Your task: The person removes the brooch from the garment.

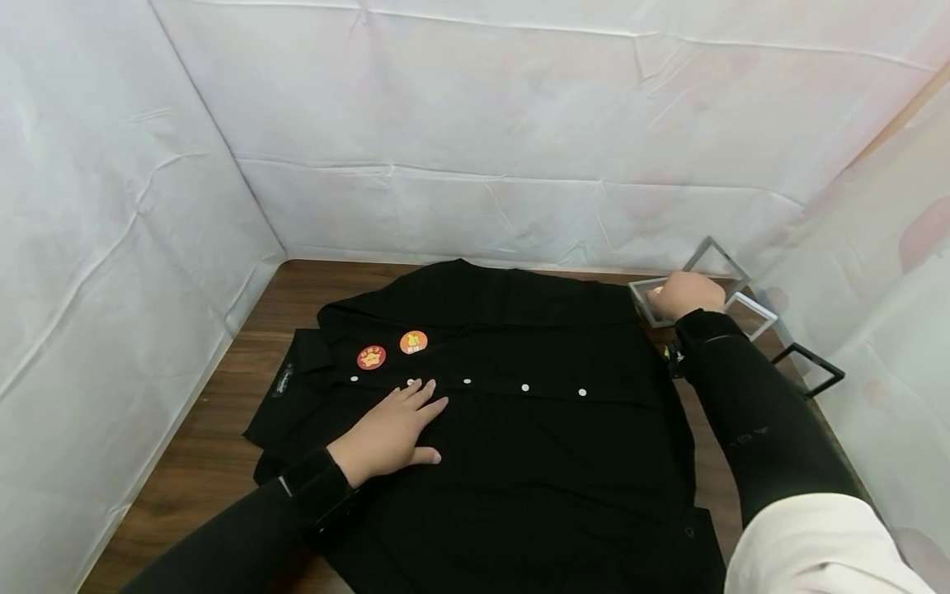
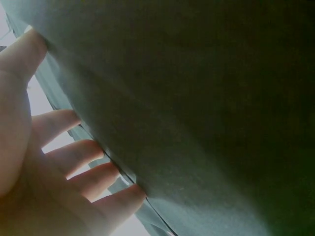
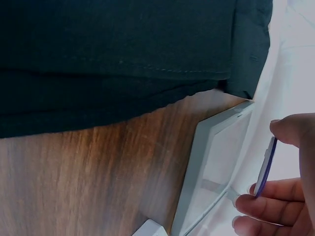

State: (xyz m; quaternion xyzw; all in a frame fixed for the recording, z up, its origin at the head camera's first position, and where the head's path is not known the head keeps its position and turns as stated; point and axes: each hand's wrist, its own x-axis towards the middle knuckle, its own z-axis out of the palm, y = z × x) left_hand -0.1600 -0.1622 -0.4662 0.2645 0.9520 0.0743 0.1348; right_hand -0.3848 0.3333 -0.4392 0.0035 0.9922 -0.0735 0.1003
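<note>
Shirt [image 1: 519, 412] flat on wood table [image 1: 215, 445], white sheet walls [image 1: 445, 124]; left hand [image 1: 389, 433] grip released, right hand [image 1: 690, 295] pinching thin disc [image 3: 264, 167]

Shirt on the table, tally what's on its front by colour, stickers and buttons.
On the black shirt, head view:
Red round sticker: 1
Orange round sticker: 1
White buttons showing: 5
Total: 7
The left hand lies flat just below the button row, so it might hide more.
</note>
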